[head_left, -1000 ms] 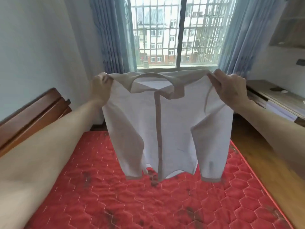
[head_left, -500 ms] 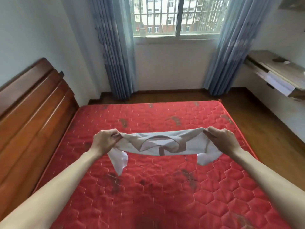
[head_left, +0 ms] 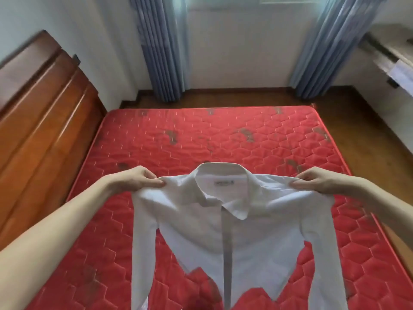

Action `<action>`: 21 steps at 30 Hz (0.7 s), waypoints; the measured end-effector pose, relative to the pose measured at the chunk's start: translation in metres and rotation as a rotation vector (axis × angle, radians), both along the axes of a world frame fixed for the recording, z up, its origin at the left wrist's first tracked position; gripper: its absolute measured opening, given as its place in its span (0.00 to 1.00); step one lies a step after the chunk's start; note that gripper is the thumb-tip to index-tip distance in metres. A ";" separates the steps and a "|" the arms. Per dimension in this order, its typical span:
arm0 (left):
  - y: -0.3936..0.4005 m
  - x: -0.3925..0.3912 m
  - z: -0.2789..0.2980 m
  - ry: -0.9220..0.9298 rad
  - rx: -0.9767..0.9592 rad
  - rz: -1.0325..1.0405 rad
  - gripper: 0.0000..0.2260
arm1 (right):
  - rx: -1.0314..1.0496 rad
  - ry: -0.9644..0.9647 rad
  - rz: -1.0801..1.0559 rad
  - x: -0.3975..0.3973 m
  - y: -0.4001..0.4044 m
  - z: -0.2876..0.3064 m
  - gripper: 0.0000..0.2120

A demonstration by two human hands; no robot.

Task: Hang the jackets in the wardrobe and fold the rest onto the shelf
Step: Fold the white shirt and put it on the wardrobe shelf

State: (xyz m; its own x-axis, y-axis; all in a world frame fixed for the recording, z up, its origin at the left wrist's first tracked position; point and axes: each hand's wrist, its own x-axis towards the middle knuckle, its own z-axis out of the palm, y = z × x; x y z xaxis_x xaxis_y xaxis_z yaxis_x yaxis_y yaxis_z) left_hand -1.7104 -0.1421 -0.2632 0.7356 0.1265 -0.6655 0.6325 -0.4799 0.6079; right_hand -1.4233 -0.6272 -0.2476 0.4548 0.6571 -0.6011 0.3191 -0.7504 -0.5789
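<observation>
A white long-sleeved collared shirt (head_left: pixel 234 229) lies spread front-up on the red quilted mattress (head_left: pixel 201 139), collar pointing away from me and both sleeves trailing down toward me. My left hand (head_left: pixel 136 179) pinches its left shoulder between thumb and fingers. My right hand (head_left: pixel 312 180) pinches the right shoulder the same way. The shoulders are held slightly above the mattress; the shirt's hem runs out of view at the bottom.
A wooden headboard (head_left: pixel 38 121) borders the mattress on the left. Blue curtains (head_left: pixel 161 48) hang on the far wall below a window. A light wooden desk (head_left: pixel 393 57) sits at the right, with wooden floor (head_left: pixel 366 135) between it and the bed.
The shirt, first held up in front of the window, has swung down and now lies spread on the mattress. Both hands kept their grip on the shoulders and dropped lower.
</observation>
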 end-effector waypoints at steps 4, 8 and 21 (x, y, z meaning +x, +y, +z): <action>-0.004 0.020 -0.082 -0.134 0.055 0.155 0.22 | 0.083 -0.150 -0.103 0.007 0.029 -0.083 0.21; -0.006 0.040 -0.203 -0.172 0.167 0.287 0.21 | 0.017 -0.289 -0.182 0.021 0.049 -0.203 0.19; 0.042 0.149 -0.488 -0.224 0.535 0.221 0.18 | -0.252 -0.738 0.087 0.120 0.111 -0.468 0.17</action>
State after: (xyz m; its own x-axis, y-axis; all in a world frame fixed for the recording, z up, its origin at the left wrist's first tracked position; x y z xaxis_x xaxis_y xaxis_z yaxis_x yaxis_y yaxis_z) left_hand -1.5618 -0.1005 -0.7509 0.7685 0.5651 -0.3003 0.6366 -0.6272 0.4488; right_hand -1.3030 -0.5166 -0.7160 0.7477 0.5927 -0.2995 0.6187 -0.7856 -0.0100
